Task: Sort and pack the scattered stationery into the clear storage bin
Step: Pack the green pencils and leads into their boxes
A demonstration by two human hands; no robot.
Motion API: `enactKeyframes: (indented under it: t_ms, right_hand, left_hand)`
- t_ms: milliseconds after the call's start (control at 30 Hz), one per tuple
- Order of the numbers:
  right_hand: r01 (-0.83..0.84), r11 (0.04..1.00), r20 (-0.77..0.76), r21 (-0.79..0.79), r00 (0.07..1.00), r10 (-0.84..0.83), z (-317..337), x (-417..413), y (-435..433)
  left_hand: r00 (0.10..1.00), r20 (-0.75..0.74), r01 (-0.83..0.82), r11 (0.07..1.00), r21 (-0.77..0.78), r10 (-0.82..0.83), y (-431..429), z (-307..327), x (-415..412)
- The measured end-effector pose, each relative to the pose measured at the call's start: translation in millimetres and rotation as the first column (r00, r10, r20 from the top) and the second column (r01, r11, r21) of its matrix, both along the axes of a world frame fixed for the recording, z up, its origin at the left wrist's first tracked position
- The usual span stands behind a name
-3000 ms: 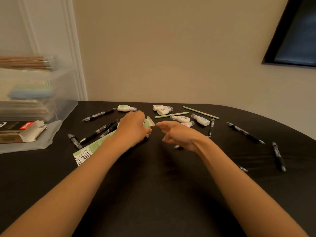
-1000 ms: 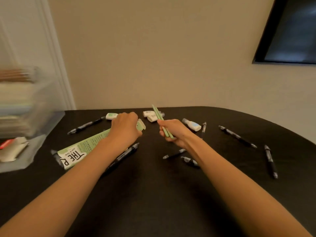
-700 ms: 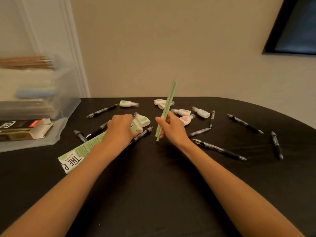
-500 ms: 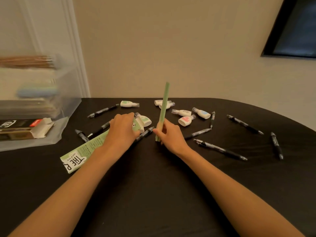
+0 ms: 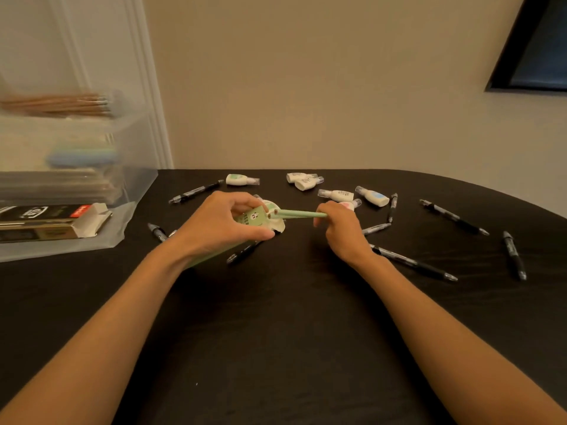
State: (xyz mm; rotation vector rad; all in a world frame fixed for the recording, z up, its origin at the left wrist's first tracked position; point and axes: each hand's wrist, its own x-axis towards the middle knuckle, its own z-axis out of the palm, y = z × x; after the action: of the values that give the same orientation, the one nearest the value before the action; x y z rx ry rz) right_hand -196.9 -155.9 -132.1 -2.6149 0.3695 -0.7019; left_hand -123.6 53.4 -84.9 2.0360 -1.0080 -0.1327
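Observation:
My left hand (image 5: 221,225) grips the open end of a green pencil box (image 5: 256,220), lifted a little off the black table (image 5: 276,332). My right hand (image 5: 340,228) pinches two green pencils (image 5: 299,214), held level, their ends at the box mouth. Several black pens lie scattered, one (image 5: 412,263) just right of my right wrist, another (image 5: 454,216) farther right. Several white correction tapes (image 5: 337,195) lie behind my hands. The clear storage bin (image 5: 129,182) stands at the left with stacked items inside.
An open black pencil carton (image 5: 52,220) lies on the bin's clear lid (image 5: 116,231) at the left. Brown pencils (image 5: 58,104) rest on top of the bin. A wall rises behind the table, with a dark frame (image 5: 530,47) at upper right.
My right hand picked up the two green pencils, stood them upright, then tipped them level toward the box. My left hand raised the box's open end.

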Motion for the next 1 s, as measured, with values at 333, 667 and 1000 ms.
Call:
enactKeyframes:
  t_ms: [333, 667, 1000]
  right_hand:
    - [0.034, 0.968, -0.019, -0.248, 0.999, -0.04, 7, -2, -3]
    - [0.019, 0.894, -0.18, -0.447, 0.977, -0.111, 17, -8, 2]
    - [0.267, 0.771, 0.346, -0.579, 0.936, -0.064, 9, 1, 7]
  left_hand:
    - [0.985, -0.13, 0.116, 0.993, 0.02, -0.112, 1, 3, 0]
    - [0.996, -0.044, 0.075, 0.996, 0.056, -0.072, -3, -4, 1]
    - [0.832, 0.54, -0.094, 0.992, -0.087, 0.127, -8, -33, 4]
